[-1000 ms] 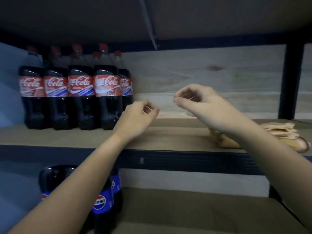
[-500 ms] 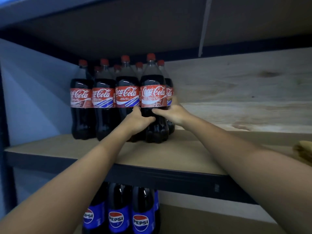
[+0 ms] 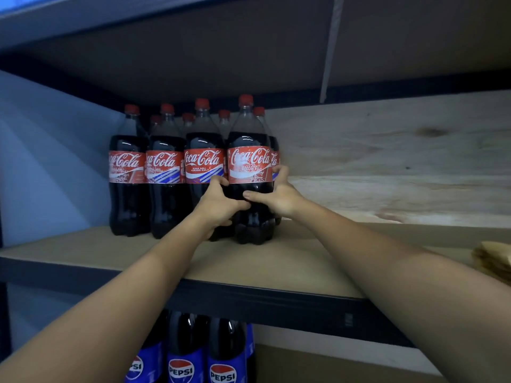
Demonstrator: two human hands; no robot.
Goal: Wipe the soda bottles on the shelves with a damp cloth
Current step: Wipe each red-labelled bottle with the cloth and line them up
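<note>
Both hands are wrapping the front-right Coca-Cola bottle (image 3: 250, 172), which is standing upright on the wooden shelf (image 3: 249, 264) at the right end of the Coca-Cola bottle group (image 3: 166, 172). Left hand (image 3: 218, 201) is curling round its 9 o'clock side below the label; right hand (image 3: 279, 192) is gripping the 3 o'clock side, thumb lying across the front. Pepsi bottles (image 3: 201, 355) are standing on the shelf below at 6 o'clock, and folded brown paper (image 3: 495, 258) is lying at 3 o'clock.

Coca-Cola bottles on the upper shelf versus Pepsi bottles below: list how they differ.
The Coca-Cola bottles wear red labels; the Pepsi bottles wear blue ones. The Coca-Cola bottles show red caps; the Pepsi bottles' tops are hidden behind the shelf edge. The left hand and right hand grip one Coca-Cola bottle; no Pepsi is touched. Both hold dark soda.
</note>
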